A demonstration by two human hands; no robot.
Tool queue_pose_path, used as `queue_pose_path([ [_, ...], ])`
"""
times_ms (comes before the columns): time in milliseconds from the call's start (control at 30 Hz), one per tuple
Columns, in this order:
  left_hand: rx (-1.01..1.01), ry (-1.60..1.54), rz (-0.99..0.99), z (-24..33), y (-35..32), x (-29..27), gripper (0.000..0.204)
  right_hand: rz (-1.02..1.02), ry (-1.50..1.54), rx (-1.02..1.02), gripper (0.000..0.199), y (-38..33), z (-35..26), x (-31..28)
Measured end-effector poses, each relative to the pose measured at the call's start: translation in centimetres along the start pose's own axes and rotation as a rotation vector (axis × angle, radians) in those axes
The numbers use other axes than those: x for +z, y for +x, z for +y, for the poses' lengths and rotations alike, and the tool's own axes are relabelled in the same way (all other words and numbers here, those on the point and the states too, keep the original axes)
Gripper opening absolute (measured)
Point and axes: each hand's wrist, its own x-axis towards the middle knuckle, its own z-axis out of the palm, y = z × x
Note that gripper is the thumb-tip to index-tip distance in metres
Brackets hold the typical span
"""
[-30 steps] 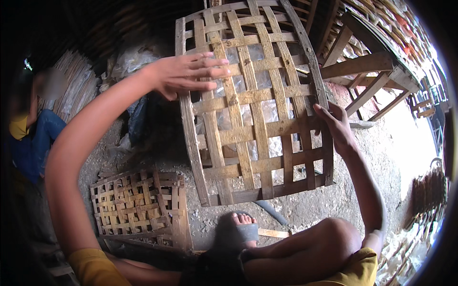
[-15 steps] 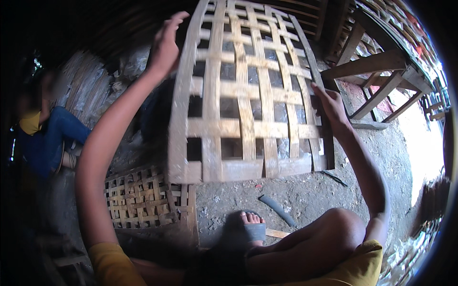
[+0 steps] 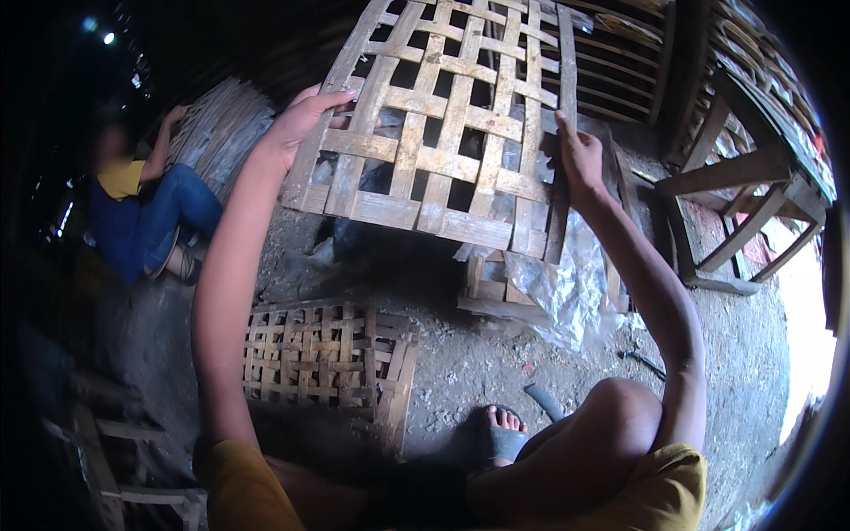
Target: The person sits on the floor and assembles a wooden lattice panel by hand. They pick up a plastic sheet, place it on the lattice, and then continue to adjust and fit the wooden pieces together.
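Note:
A woven bamboo lattice panel [image 3: 462, 119] is raised in front of me, tilted, its top running out of the picture. My left hand [image 3: 305, 124] grips its left side strip, thumb on the front and fingers behind. On the right side strip, my right hand [image 3: 580, 157] holds with the thumb up along the edge; its other fingers are partly hidden. Below the panel, a stack wrapped in clear plastic sheeting [image 3: 567, 288] shows slatted wood at its corner. Another woven lattice piece [image 3: 310, 350] lies on the ground by my left forearm.
A wooden stand [image 3: 753, 177] with slanted legs is at the right. At the far left a person in blue jeans [image 3: 181, 203] sits beside a pile of slats [image 3: 226, 119]. Dark strips [image 3: 543, 401] lie on the dirt floor near my sandalled foot [image 3: 506, 434]. Slatted framing [image 3: 106, 478] stands at lower left.
The panel has moved up and away and now tilts, uncovering the plastic-wrapped stack. My left hand, spread beside the panel before, has closed on its left edge. The view has shifted left.

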Motion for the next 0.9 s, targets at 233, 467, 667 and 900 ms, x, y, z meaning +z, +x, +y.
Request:
queue_pose_path([
  [233, 0.051, 0.074, 0.183, -0.6, -5.0, -5.6, 0.039, -0.244, -0.005, 0.022, 0.059, -0.8, 1.9, 6.8],
  [467, 0.316, 0.550, 0.431, 1.9, -11.0, -7.6, 0.027, -0.451, -0.248, -0.154, 0.079, -2.3, -0.1, 10.7],
  [667, 0.576, 1.511, 0.664, -1.3, -10.9, 1.3, 0.059, -0.532, 0.115, 0.037, 0.111, -4.7, -7.5, 12.1],
  [900, 0.548, 1.436, 0.621, -11.8, -9.1, 9.1, 0.069, -0.369, 0.419, -0.065, 0.025, -5.3, -3.7, 18.1],
])
